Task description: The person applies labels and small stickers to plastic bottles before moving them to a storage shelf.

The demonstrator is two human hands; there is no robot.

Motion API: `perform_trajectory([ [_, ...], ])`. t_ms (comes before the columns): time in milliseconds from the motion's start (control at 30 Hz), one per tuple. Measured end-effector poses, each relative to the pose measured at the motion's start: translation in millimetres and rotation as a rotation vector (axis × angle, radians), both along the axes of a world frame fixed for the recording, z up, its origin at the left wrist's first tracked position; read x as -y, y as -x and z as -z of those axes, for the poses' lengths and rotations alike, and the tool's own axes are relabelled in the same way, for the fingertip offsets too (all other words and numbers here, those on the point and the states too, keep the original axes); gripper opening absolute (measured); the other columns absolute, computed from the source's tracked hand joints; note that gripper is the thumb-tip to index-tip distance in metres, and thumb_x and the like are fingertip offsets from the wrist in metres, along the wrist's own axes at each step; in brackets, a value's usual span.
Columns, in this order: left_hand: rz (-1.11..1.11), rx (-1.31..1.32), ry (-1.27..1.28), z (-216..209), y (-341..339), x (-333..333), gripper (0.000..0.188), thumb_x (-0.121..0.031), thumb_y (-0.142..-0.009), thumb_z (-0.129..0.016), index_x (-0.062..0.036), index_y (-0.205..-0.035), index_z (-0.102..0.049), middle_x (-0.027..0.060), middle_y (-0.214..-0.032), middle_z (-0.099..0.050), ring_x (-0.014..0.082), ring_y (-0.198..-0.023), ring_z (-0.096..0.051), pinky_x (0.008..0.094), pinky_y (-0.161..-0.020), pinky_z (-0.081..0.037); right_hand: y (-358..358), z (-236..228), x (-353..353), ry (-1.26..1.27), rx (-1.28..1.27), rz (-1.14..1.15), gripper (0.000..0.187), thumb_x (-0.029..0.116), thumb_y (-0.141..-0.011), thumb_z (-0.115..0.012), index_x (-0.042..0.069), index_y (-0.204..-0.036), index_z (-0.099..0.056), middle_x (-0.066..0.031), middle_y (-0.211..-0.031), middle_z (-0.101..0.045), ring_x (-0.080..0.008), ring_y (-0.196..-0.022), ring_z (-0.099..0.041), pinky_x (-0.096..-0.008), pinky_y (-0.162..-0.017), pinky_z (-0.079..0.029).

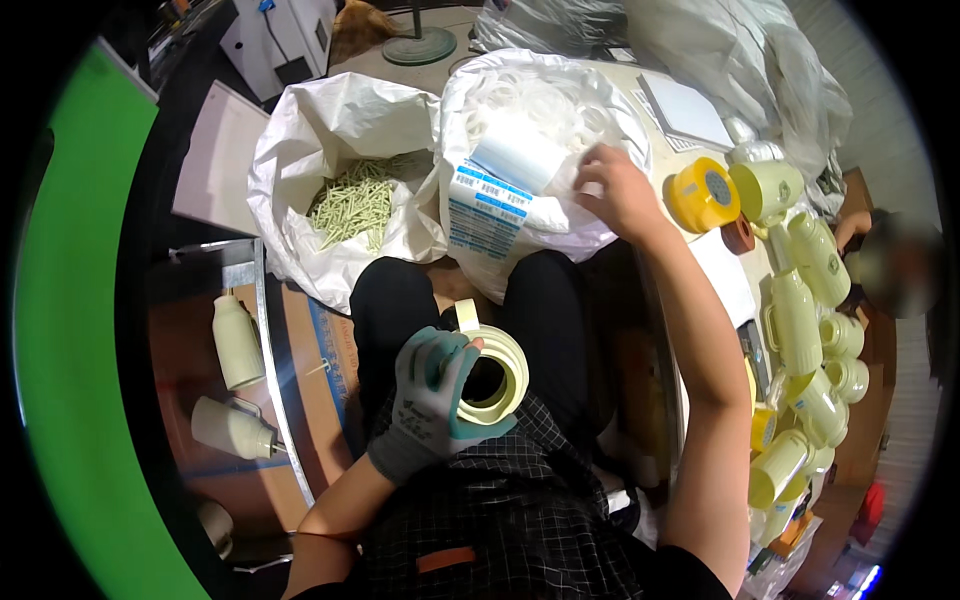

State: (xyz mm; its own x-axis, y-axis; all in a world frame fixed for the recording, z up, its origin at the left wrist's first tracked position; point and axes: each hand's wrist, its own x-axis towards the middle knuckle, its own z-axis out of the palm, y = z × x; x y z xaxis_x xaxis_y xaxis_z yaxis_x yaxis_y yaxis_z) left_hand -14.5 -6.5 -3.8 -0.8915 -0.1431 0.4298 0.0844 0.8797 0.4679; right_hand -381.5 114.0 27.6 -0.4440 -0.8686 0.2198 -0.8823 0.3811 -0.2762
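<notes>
My left hand, in a grey and teal work glove, is closed round a pale yellow-green jug body over my lap. Its round opening faces up and looks dark inside; a handle stub points away from me. My bare right hand hovers at the right side of a white bag of translucent plastic rings. Its fingers are bent and apart, with nothing visible in them. A white roll lies on the rings beside it, and a blue-and-white printed sheet hangs over the bag's near side.
Another white bag holds pale green slender pieces. Yellow tape and several jug bodies crowd the right-hand table. At left, cream jugs sit by a metal rail and green belt. Another person is at far right.
</notes>
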Motion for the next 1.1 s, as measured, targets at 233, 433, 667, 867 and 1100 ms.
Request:
perform_trajectory([
  [233, 0.039, -0.09, -0.115, 20.7, 3.7, -7.4, 0.107, -0.049, -0.075, -0.092, 0.0089, -0.149, -0.042, 0.0229, -0.133, -0.054, 0.0385, -0.12, -0.057, 0.0549, -0.102, -0.05, -10.5, 7.5, 3.1, 0.241, 0.216, 0.268, 0.021, 0.02, -0.09, -0.08, 0.004, -0.103, -0.078, -0.0115, -0.091, -0.077, -0.0252, -0.074, -0.068, -0.0367, -0.072, -0.055],
  [433, 0.081, -0.296, -0.139, 43.2, -0.2, -3.8, 0.097, -0.043, -0.078, -0.09, -0.0011, -0.151, -0.043, 0.0223, -0.135, -0.056, 0.0398, -0.13, -0.056, 0.0574, -0.106, -0.049, -146.7, -25.5, -9.6, 0.256, 0.471, -0.58, 0.019, 0.017, -0.077, -0.088, 0.013, -0.09, -0.075, -0.0054, -0.09, -0.068, -0.0264, -0.083, -0.065, -0.039, -0.073, -0.054],
  [667, 0.024, 0.022, 0.032, 14.1, -2.0, 14.8, 0.043, -0.035, -0.074, -0.086, -0.0071, -0.104, -0.074, 0.0129, -0.118, -0.067, 0.0373, -0.12, -0.061, 0.0536, -0.106, -0.049, -200.9, 0.9, -30.0, 0.268, -0.001, -0.538, 0.039, 0.035, -0.078, -0.081, 0.003, -0.099, -0.072, -0.0071, -0.119, -0.071, -0.0274, -0.113, -0.064, -0.0405, -0.097, -0.053],
  [867, 0.091, 0.104, 0.116, 8.5, -3.4, 19.8, 0.035, -0.04, -0.079, -0.075, -0.0075, -0.091, -0.073, 0.0105, -0.114, -0.063, 0.0346, -0.125, -0.057, 0.0622, -0.113, -0.042, -215.1, -6.1, -32.9, 0.053, 0.221, -0.478, 0.046, 0.036, -0.06, -0.092, 0.009, -0.088, -0.066, -0.0024, -0.093, -0.06, -0.0262, -0.092, -0.055, -0.0392, -0.08, -0.045],
  [1100, 0.029, 0.123, 0.25, -6.9, -8.1, 21.7, 0.059, -0.052, -0.088, -0.067, -0.0085, -0.128, -0.071, 0.0082, -0.109, -0.068, 0.0278, -0.12, -0.059, 0.0667, -0.122, -0.027, -231.0, 8.6, -33.8, 0.106, 0.022, -0.406, 0.038, 0.031, -0.06, -0.089, 0.009, -0.082, -0.067, -0.0019, -0.092, -0.061, -0.0236, -0.09, -0.056, -0.0365, -0.073, -0.046],
])
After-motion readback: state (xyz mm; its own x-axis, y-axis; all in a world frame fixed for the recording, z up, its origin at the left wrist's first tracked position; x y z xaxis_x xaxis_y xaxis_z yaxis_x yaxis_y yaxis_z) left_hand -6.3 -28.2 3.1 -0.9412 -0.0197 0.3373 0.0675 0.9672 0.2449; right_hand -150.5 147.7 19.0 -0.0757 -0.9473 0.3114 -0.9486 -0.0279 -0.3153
